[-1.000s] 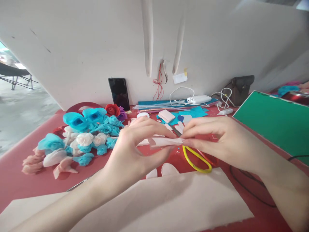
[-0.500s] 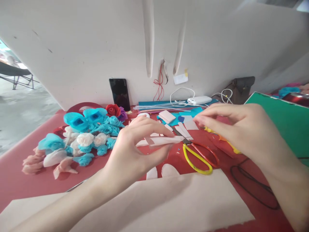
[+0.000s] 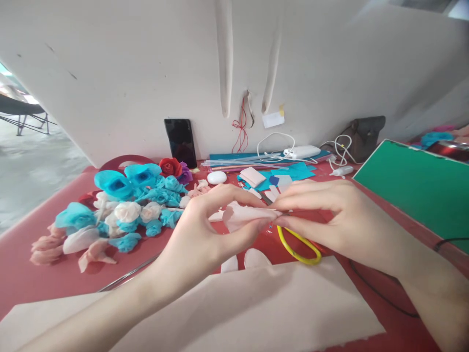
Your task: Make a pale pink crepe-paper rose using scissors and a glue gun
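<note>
Red-topped bench (image 3: 32, 274) against a pale upright panel (image 3: 128, 63). Both of your hands meet over the middle of it: your left hand (image 3: 205, 227) pinches a thin pale pink paper piece (image 3: 242, 216) between thumb and fingers, and your right hand (image 3: 326, 210) grips the same piece's narrowed right end by the fingertips. The piece is held above the bench, its left part flared and curved. Below your right hand lie scissors (image 3: 298, 252), yellow handle loop showing, the rest partly covered. Two rounded pale cutouts (image 3: 257, 257) lie near the edge of a large pale sheet (image 3: 256, 303) beneath your forearms. Left of your left hand, noted: clustered blue, white and pink flowers (image 3: 142, 176). Farther out, a phone (image 3: 181, 142) leans on the panel; a green board (image 3: 414, 183) sits at right.
</note>
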### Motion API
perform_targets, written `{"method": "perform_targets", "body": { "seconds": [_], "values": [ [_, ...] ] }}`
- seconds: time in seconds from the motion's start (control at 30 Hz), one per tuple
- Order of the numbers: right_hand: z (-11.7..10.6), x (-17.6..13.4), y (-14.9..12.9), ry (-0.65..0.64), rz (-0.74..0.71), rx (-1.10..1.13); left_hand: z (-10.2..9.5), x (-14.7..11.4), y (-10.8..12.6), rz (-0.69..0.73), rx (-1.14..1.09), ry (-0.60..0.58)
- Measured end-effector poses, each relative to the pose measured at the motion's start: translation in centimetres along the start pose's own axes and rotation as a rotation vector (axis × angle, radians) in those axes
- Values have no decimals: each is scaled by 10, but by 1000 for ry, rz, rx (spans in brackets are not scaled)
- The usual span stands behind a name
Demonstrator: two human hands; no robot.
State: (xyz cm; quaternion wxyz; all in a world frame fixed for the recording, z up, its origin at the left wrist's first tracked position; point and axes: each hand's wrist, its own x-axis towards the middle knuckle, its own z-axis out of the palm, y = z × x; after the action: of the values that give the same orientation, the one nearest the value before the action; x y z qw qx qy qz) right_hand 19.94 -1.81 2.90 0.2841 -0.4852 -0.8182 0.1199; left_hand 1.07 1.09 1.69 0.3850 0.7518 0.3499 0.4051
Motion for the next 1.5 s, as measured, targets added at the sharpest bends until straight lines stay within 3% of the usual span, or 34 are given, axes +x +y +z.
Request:
{"method": "perform_targets", "body": {
  "seconds": [0.13, 0.3, 0.53, 0.87, 1.2, 1.4, 1.5],
  "values": [
    [-1, 1, -3, 32, -38, -22, 0, 1, 1, -97, -2, -10],
    [1, -2, -7, 86, 77, -44, 1, 2, 1, -149, -89, -49],
    [1, 0, -11, 6, 67, 36, 3, -1, 3, -170, -115, -43],
    [2, 0, -10, -26, -12, 17, 3, 2, 5, -171, -4, -121],
    [-1, 2, -12, -105, 128, 98, 3, 0, 5, -112, 71, -81],
    [-5, 4, -15, -168, 206, 158, 2, 0, 6, -198, 55, -115],
    [-5, 4, -14, -151, 168, 129, 3, 0, 8, -217, 59, -84]
  ]
}}
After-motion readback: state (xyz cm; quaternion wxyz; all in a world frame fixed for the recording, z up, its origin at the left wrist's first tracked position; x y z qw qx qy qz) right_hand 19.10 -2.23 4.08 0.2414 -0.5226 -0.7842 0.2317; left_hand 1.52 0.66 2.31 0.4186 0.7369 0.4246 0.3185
